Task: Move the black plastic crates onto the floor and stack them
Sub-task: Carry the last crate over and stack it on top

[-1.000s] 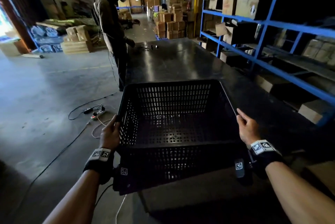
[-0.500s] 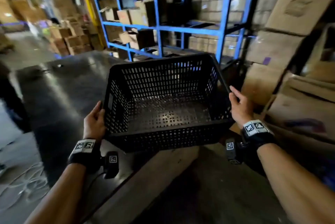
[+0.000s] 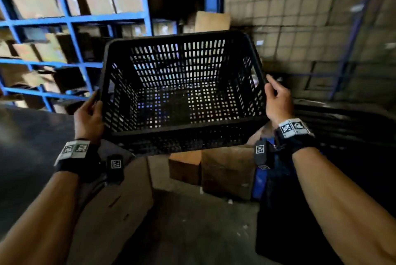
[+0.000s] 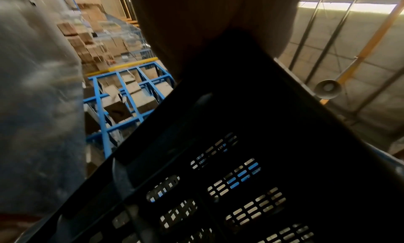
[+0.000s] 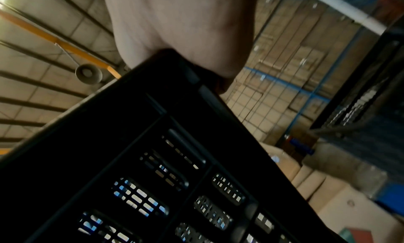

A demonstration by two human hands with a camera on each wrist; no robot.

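The rim of the black crate (image 5: 153, 160) is gripped by the right hand (image 5: 186, 30), with stacked cardboard boxes (image 5: 284, 91) seen behind.

Both forearms reach forward from the frame's lower corners. The left hand (image 3: 89, 117) and right hand (image 3: 278, 101) grip opposite rims of a black crate (image 3: 182, 93), fingers apparently curled.

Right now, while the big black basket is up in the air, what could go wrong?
1. The crate is held only at its side rims by the left hand and right hand; a slip could drop it.
2. Cardboard boxes sit on the floor just below, so it might bump them or land crooked.
3. The blue shelving stands close behind; swinging the crate could knock it.
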